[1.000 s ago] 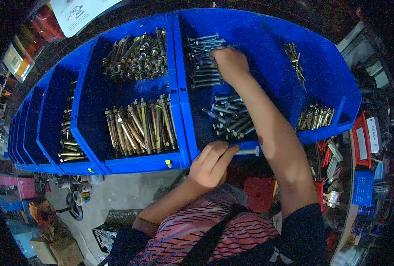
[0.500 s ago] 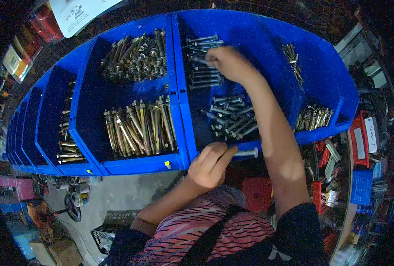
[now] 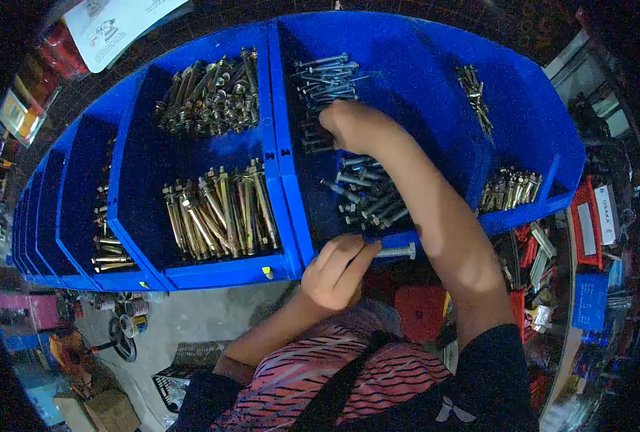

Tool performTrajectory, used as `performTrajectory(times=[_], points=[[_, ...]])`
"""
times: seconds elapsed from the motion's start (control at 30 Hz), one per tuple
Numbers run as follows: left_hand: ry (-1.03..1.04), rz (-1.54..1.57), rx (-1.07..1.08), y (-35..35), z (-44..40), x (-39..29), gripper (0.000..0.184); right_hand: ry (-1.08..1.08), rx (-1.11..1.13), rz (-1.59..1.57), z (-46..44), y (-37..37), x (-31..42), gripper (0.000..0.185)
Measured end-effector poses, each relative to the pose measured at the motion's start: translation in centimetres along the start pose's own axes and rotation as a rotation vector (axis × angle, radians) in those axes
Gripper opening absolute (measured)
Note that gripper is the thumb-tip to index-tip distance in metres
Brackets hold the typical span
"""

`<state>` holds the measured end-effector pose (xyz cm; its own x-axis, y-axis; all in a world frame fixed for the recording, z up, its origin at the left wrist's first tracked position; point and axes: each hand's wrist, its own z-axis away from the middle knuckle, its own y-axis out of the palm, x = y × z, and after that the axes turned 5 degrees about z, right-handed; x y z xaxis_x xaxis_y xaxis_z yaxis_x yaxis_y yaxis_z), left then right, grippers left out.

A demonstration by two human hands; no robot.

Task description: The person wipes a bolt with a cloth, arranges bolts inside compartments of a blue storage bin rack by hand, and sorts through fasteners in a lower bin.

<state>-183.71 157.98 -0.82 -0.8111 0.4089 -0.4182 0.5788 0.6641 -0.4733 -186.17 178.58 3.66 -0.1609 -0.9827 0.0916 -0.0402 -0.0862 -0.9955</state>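
Right hand [image 3: 352, 128] stretched far forward, back upward; left hand [image 3: 332, 279] nearer, curled closed

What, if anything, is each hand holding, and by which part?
Left hand: a bolt, by the shank, its head sticking out. Right hand: cannot tell; its grip is hidden.

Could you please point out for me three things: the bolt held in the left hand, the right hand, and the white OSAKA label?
Held bolt [image 3: 395, 252]: head view, on its visible shank.
Right hand [image 3: 351, 125]: head view, on the back of the hand.
OSAKA label [image 3: 605, 216]: head view, on its white face.
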Motion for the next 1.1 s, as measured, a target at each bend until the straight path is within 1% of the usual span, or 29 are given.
performTrajectory(times=[0.17,0.23,0.27,0.33,0.37,0.43,0.47,0.53,0.7,0.77,0.8,0.87,0.9,0.97,1.0,1.07,1.1], points=[[-0.006,-0.006,-0.019,0.1,-0.2,-0.2,0.034,-0.012,0.004,-0.046,-0.4,1.3,-0.7,0.020],[-0.008,-0.011,-0.034,0.1,-0.2,-0.2,0.032,-0.018,-0.091,0.006,-0.2,1.2,-0.5,0.022],[-0.007,-0.009,-0.032,0.1,-0.2,-0.2,0.032,-0.016,-0.091,0.006,-0.1,0.8,-0.4,0.022],[-0.014,-0.009,-0.001,-0.1,-0.3,-0.3,0.033,0.051,0.032,-0.025,-0.1,0.0,-0.4,0.024],[-0.013,-0.009,-0.001,-0.1,-0.3,-0.2,0.033,0.052,0.031,-0.025,-0.3,0.1,-0.6,0.024],[-0.011,-0.005,0.021,-0.2,-0.2,-0.2,0.034,0.149,-0.225,-0.186,-0.6,0.0,-0.8,0.026],[-0.012,-0.007,0.019,-0.3,-0.2,-0.2,0.034,0.145,-0.224,-0.185,-0.6,-0.2,-0.8,0.026],[-0.008,-0.003,0.023,-0.4,-0.2,-0.3,0.035,0.345,-0.273,-0.069,-0.5,-0.8,-0.8,0.026],[-0.007,0.035,0.012,-0.2,-0.1,-0.2,0.036,0.362,-0.261,-0.044,-0.4,0.7,-1.0,0.027],[-0.007,0.046,0.000,-0.2,-0.1,-0.1,0.036,0.315,-0.205,0.038,-0.9,1.3,-1.5,0.024],[0.005,0.039,-0.001,-0.2,-0.1,-0.1,0.037,0.316,-0.205,0.039,-1.0,1.5,-1.9,0.024],[0.017,0.033,-0.003,-0.1,-0.1,-0.1,0.037,0.318,-0.102,0.034,-0.8,1.1,-1.8,0.018],[0.009,0.034,-0.001,-0.1,-0.1,-0.1,0.037,0.318,-0.102,0.035,-0.9,1.1,-1.9,0.018],[0.000,0.032,0.002,-0.2,-0.1,-0.2,0.037,0.343,-0.097,-0.134,-1.0,1.2,-2.3,0.012],[0.005,0.035,-0.003,-0.1,0.0,-0.1,0.037,0.341,-0.098,-0.134,-0.8,1.2,-2.5,0.012],[0.007,0.035,-0.012,-0.1,0.0,-0.1,0.037,0.407,-0.300,-0.069,-0.1,0.7,-2.6,0.012],[0.000,0.032,-0.008,-0.1,0.0,-0.2,0.037,0.485,-0.270,-0.122,-0.4,1.0,-3.2,0.016]])
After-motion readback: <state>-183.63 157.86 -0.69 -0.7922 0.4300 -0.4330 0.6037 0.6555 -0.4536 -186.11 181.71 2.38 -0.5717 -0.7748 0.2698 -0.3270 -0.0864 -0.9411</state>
